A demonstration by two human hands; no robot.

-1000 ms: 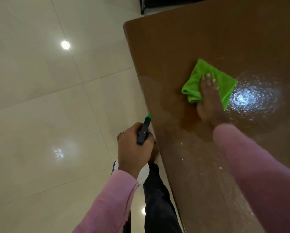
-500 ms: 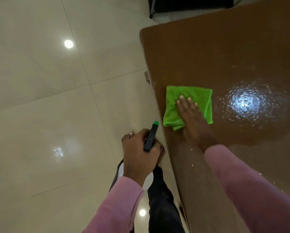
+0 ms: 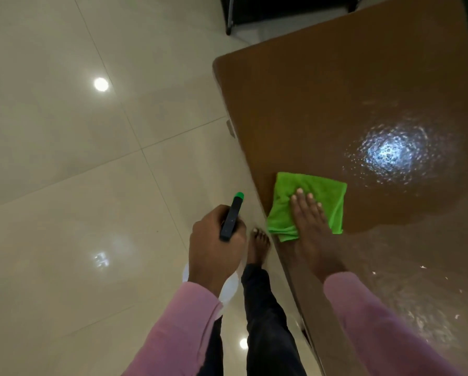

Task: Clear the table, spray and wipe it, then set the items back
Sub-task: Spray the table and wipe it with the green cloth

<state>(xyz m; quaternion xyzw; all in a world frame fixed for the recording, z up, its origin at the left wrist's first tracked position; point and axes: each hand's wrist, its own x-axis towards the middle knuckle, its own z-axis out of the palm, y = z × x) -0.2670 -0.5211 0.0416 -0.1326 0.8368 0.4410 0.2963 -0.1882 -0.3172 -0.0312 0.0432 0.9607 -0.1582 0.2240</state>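
Table (image 3: pixel 322 104): brown glossy top, wet sheen and droplets over the near part, bright light reflection on the wet film just beyond the cloth. Green microfiber cloth (image 3: pixel 328 194): folded roughly square, lying flat on the table right at its left edge, near corner bunched up, right hand (image 3: pixel 313 229) pressed flat on it. Spray bottle (image 3: pixel 231 217): dark head with green nozzle tip, whitish body, off the table just left of its edge, gripped in the left hand (image 3: pixel 214 251).
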